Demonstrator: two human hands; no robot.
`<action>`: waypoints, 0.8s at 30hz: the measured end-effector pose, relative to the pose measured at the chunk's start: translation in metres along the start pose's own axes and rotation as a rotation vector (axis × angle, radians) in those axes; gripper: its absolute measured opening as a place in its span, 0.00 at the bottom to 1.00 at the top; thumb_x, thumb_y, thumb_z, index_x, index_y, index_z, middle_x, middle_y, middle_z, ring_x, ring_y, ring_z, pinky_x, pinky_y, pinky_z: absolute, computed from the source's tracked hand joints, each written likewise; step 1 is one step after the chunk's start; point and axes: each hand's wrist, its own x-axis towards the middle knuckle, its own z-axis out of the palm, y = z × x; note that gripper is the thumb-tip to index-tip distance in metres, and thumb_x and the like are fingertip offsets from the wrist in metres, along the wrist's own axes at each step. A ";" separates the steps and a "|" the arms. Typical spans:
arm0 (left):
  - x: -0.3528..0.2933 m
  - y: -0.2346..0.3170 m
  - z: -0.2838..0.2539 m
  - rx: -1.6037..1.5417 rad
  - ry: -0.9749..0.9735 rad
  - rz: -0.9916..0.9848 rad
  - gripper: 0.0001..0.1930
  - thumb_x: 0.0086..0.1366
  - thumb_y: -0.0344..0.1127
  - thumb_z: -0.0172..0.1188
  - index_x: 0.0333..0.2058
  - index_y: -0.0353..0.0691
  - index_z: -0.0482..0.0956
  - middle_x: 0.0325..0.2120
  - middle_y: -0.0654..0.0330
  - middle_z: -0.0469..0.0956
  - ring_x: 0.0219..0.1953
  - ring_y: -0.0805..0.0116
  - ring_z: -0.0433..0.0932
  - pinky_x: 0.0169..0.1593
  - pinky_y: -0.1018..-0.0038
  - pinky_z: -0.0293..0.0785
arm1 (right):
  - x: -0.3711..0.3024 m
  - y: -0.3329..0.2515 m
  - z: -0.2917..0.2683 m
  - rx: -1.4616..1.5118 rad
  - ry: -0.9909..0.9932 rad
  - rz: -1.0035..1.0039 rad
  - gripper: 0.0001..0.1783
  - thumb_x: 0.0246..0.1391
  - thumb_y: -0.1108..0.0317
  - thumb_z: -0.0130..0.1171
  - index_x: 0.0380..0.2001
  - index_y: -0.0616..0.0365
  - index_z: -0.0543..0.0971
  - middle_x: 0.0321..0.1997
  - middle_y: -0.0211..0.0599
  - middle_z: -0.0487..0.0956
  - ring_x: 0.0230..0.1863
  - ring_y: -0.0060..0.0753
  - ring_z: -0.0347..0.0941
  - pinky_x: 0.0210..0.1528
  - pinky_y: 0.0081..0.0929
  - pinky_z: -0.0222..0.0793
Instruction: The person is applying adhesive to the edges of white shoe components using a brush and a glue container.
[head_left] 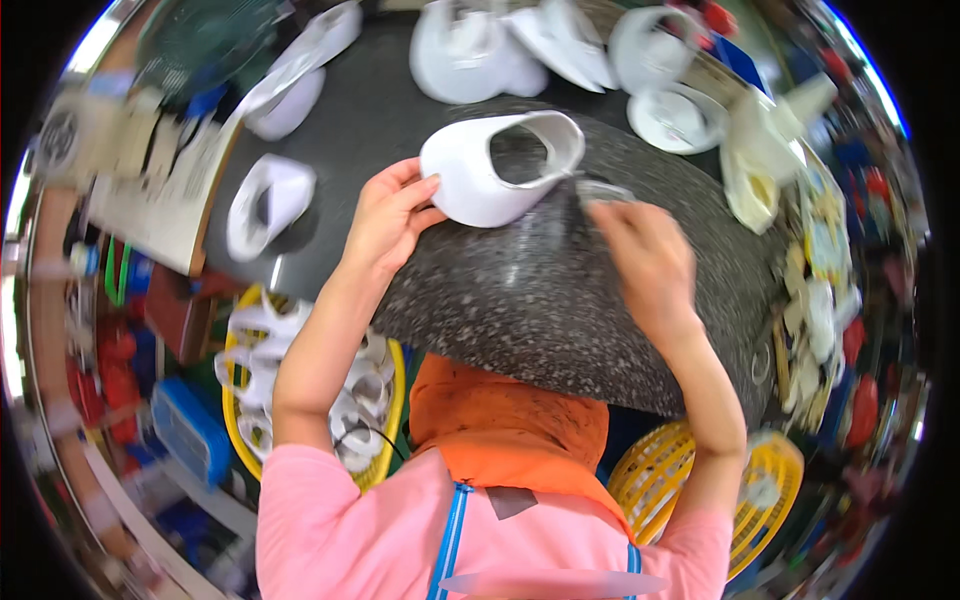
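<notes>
My left hand [388, 215] grips the rounded closed end of a white shoe upper [460, 185] between thumb and fingers. It is raised over the dark speckled table, with its oval opening facing up and its narrow end to the right. Close to that end is my right hand [648, 255], smeared by motion, its fingers curled in. A small greyish thing [606, 190] shows at those fingertips, too blurred to name. Further left, another white upper [270, 205] lies alone on the table.
More white uppers [455, 60] lie along the table's far side. Yellow baskets stand below: the left one [398, 400] holds white pieces, the right one [650, 470] is partly behind my arm. A pale machine part [750, 150] and piled scraps [800, 330] sit at right.
</notes>
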 end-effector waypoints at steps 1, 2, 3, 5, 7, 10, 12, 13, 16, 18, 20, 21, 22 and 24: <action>-0.015 0.009 -0.015 0.004 0.109 0.028 0.15 0.62 0.26 0.55 0.47 0.29 0.72 0.39 0.55 0.78 0.40 0.68 0.79 0.43 0.71 0.80 | -0.003 0.000 -0.006 0.042 0.025 0.009 0.25 0.36 0.82 0.55 0.44 0.62 0.76 0.35 0.40 0.74 0.37 0.42 0.72 0.39 0.33 0.70; -0.035 0.018 -0.034 -0.016 0.040 0.015 0.15 0.61 0.26 0.56 0.47 0.29 0.72 0.39 0.55 0.78 0.39 0.68 0.79 0.43 0.70 0.79 | -0.008 -0.003 -0.009 0.089 0.015 0.012 0.27 0.37 0.84 0.55 0.48 0.62 0.75 0.38 0.42 0.75 0.38 0.42 0.73 0.40 0.31 0.70; -0.058 0.026 -0.053 -0.063 -0.074 0.025 0.15 0.61 0.26 0.56 0.46 0.29 0.73 0.39 0.55 0.78 0.39 0.67 0.79 0.43 0.69 0.78 | -0.013 -0.004 -0.013 0.127 0.050 0.047 0.30 0.38 0.86 0.55 0.51 0.63 0.73 0.40 0.43 0.77 0.39 0.42 0.74 0.41 0.30 0.70; -0.123 0.049 -0.104 0.074 0.040 0.116 0.16 0.59 0.26 0.57 0.46 0.29 0.73 0.39 0.55 0.79 0.38 0.69 0.79 0.43 0.72 0.76 | -0.022 -0.012 -0.011 0.230 0.083 0.239 0.28 0.45 0.87 0.55 0.53 0.63 0.72 0.43 0.44 0.77 0.38 0.40 0.74 0.42 0.28 0.69; -0.193 0.067 -0.154 0.186 0.195 0.192 0.18 0.55 0.26 0.57 0.46 0.28 0.73 0.40 0.53 0.78 0.42 0.66 0.78 0.47 0.70 0.74 | -0.028 -0.018 -0.009 0.266 0.074 0.376 0.23 0.52 0.83 0.54 0.53 0.63 0.72 0.41 0.43 0.77 0.37 0.35 0.74 0.41 0.27 0.69; -0.278 0.060 -0.214 0.080 0.376 0.221 0.22 0.51 0.29 0.56 0.47 0.27 0.73 0.42 0.51 0.78 0.45 0.60 0.78 0.52 0.67 0.72 | -0.027 -0.020 -0.002 0.269 0.045 0.212 0.21 0.51 0.84 0.54 0.51 0.64 0.73 0.39 0.41 0.77 0.36 0.33 0.73 0.40 0.25 0.68; -0.310 0.031 -0.238 0.034 0.473 0.197 0.24 0.50 0.32 0.56 0.47 0.27 0.73 0.42 0.51 0.78 0.44 0.60 0.78 0.51 0.67 0.73 | -0.024 -0.022 0.000 0.327 0.030 0.184 0.19 0.51 0.86 0.52 0.47 0.66 0.75 0.38 0.41 0.77 0.36 0.34 0.73 0.40 0.26 0.68; -0.318 0.012 -0.246 -0.001 0.494 0.174 0.24 0.49 0.32 0.57 0.47 0.27 0.73 0.42 0.51 0.78 0.44 0.60 0.78 0.51 0.67 0.73 | -0.023 -0.023 0.000 0.319 -0.004 0.153 0.19 0.51 0.86 0.52 0.47 0.66 0.75 0.38 0.41 0.77 0.36 0.34 0.73 0.40 0.26 0.68; -0.322 -0.050 -0.259 -0.114 0.439 0.019 0.24 0.51 0.33 0.56 0.47 0.29 0.74 0.41 0.52 0.79 0.42 0.62 0.79 0.50 0.67 0.74 | -0.018 -0.031 0.000 0.312 0.001 0.133 0.18 0.50 0.87 0.53 0.46 0.67 0.75 0.38 0.42 0.77 0.35 0.35 0.74 0.40 0.26 0.68; -0.311 -0.090 -0.261 -0.234 0.472 -0.073 0.23 0.53 0.33 0.56 0.48 0.30 0.73 0.42 0.53 0.78 0.44 0.61 0.78 0.51 0.66 0.73 | -0.016 -0.037 0.000 0.324 -0.013 0.106 0.19 0.49 0.87 0.54 0.46 0.67 0.75 0.37 0.43 0.77 0.34 0.35 0.74 0.39 0.26 0.69; -0.293 -0.121 -0.267 -0.342 0.396 -0.135 0.22 0.54 0.32 0.56 0.48 0.31 0.72 0.44 0.54 0.77 0.46 0.61 0.77 0.52 0.64 0.72 | -0.015 -0.043 -0.002 0.314 -0.005 0.053 0.19 0.48 0.88 0.54 0.46 0.67 0.76 0.36 0.43 0.77 0.34 0.35 0.73 0.39 0.26 0.68; -0.280 -0.134 -0.272 -0.318 0.425 -0.225 0.19 0.54 0.31 0.56 0.46 0.32 0.74 0.42 0.56 0.78 0.43 0.61 0.78 0.50 0.64 0.74 | -0.015 -0.044 -0.003 0.304 -0.005 0.073 0.19 0.47 0.88 0.54 0.45 0.67 0.76 0.36 0.44 0.77 0.34 0.36 0.73 0.38 0.25 0.68; -0.268 -0.144 -0.276 -0.129 0.512 -0.348 0.18 0.54 0.31 0.56 0.45 0.33 0.75 0.40 0.55 0.79 0.41 0.59 0.79 0.48 0.63 0.74 | -0.016 -0.045 -0.004 0.304 0.004 0.030 0.19 0.47 0.88 0.54 0.45 0.67 0.76 0.36 0.44 0.77 0.34 0.36 0.73 0.38 0.25 0.68; -0.253 -0.160 -0.276 0.057 0.561 -0.474 0.17 0.54 0.30 0.56 0.44 0.34 0.76 0.38 0.54 0.80 0.38 0.57 0.80 0.46 0.63 0.75 | -0.018 -0.044 -0.007 0.317 -0.032 0.077 0.19 0.47 0.88 0.54 0.45 0.67 0.76 0.35 0.44 0.77 0.33 0.36 0.73 0.37 0.25 0.68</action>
